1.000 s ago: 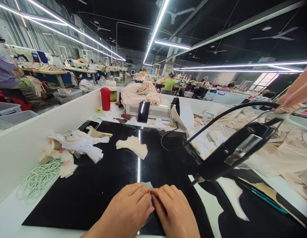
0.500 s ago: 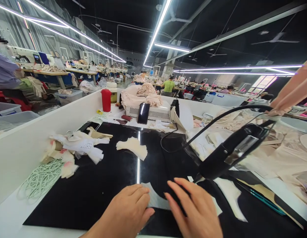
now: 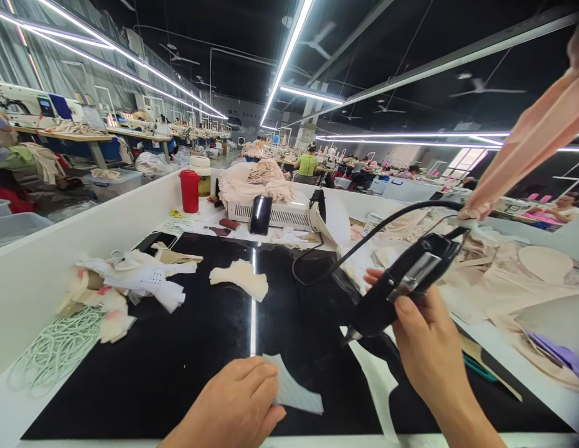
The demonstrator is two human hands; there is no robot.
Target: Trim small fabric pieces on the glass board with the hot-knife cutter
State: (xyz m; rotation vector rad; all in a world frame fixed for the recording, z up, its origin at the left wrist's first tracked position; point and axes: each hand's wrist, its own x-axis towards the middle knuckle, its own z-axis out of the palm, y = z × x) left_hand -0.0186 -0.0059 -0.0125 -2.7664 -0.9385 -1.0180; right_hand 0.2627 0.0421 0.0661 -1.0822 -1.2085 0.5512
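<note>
My left hand [image 3: 238, 395] rests on the black work surface with its fingers pressed together on the left end of a curved, pale grey-blue fabric piece [image 3: 295, 393]. My right hand [image 3: 424, 336] is closed around a black corded hand tool [image 3: 396, 283] that hangs from a strip of pink cloth [image 3: 518, 143]. The tool's pointed metal tip [image 3: 351, 337] slants down to the left, over the top end of a long white piece [image 3: 376, 379]. Farther back lies a cream fabric piece [image 3: 240, 278]. The fingertips under my left palm are hidden.
White and beige scraps [image 3: 144, 274] and a heap of pale green cord [image 3: 60, 342] lie at left. A phone [image 3: 260, 214], a red cup [image 3: 189, 191] and a white vented box [image 3: 289, 214] stand behind. Teal-handled scissors [image 3: 479, 367] and beige garments [image 3: 527, 274] are at right.
My right hand has left the grey-blue piece, moved up and right, and taken hold of the black tool. My left hand stays on the piece. The view has shifted slightly right.
</note>
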